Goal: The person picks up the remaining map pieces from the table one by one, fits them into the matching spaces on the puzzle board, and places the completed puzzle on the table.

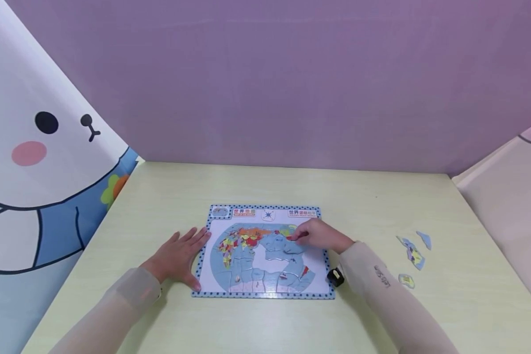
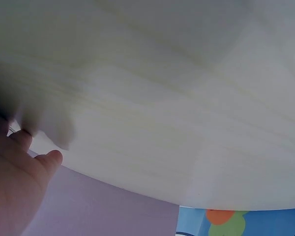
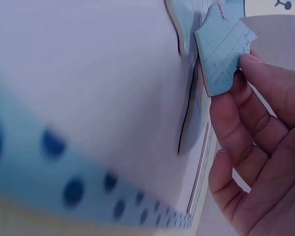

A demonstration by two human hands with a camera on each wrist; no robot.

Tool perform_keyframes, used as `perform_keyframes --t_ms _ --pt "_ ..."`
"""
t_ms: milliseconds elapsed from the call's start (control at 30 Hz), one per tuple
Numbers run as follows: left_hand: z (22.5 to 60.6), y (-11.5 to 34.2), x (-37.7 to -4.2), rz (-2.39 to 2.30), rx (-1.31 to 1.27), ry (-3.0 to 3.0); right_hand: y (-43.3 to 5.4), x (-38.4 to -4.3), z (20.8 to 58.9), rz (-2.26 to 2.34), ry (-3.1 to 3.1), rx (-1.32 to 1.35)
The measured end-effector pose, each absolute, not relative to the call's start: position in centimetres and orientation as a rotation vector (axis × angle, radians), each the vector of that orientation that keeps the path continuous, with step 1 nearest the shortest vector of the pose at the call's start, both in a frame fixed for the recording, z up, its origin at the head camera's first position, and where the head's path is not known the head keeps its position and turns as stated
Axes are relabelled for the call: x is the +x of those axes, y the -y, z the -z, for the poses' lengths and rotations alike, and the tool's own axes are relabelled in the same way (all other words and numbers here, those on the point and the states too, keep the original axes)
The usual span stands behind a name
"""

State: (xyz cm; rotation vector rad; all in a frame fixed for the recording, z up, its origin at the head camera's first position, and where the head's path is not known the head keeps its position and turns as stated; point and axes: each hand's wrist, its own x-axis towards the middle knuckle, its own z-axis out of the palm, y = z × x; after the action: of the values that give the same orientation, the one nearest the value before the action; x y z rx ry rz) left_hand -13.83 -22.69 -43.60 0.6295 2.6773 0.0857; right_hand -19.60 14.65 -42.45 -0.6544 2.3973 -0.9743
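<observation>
A world map jigsaw board with a blue dotted border lies flat on the table. Its map pieces are partly fitted, and a white gap shows in the middle. My left hand rests with spread fingers on the board's left edge; in the left wrist view the hand is only partly visible. Over the upper right of the map, my right hand holds a piece. The right wrist view shows a light blue puzzle piece with thin lines, pinched between thumb and fingers above the board.
To the right of the board, several loose puzzle pieces lie on the table: a narrow blue one, a longer multicoloured one and a small one. A purple backdrop rises behind the table's far edge.
</observation>
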Motion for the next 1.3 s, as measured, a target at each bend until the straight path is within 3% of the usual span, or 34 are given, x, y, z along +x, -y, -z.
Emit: perform_keyframes --t_ms 1300 --pt "43.6 22.7 -13.6 -0.058 0.637 -2.693 -9.1 -18.8 42.2 0.874 -2.25 -0.755"
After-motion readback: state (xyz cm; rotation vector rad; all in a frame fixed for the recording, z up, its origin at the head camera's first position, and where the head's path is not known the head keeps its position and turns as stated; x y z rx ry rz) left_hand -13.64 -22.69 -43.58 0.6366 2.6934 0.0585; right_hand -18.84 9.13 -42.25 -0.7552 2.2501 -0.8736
